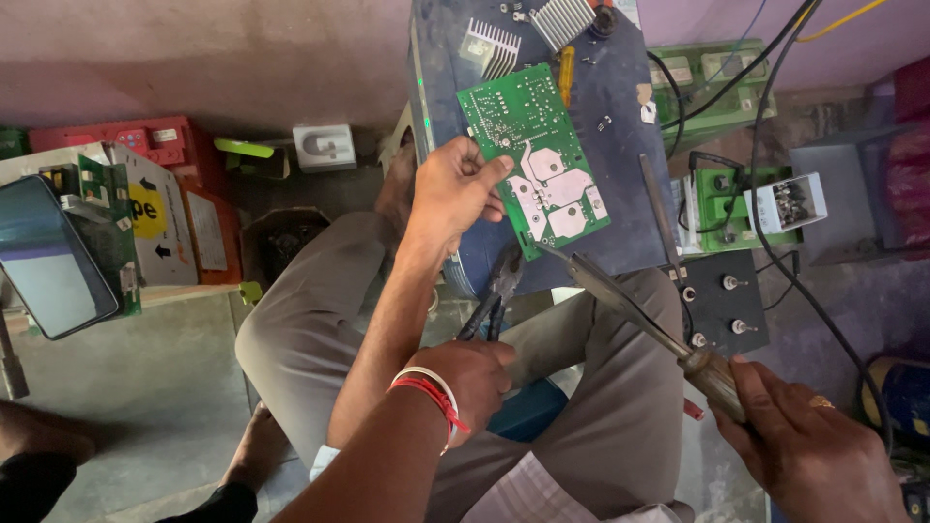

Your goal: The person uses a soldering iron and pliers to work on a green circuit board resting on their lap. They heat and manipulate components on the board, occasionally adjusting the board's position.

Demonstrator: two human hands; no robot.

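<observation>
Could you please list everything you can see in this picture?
circuit board: one, green, held over the panel by another person's hand
panel: one, dark blue, top centre
heat sinks: two, silver, at the panel's top
pliers: one, dark, below the board
soldering iron: one, wooden handle, tip at the board's lower edge
switch box: one, black, right of the panel
phone: one, dark screen, far left
left hand: red and white wristbands, grips the pliers
right hand: ring, grips the iron's handle
</observation>
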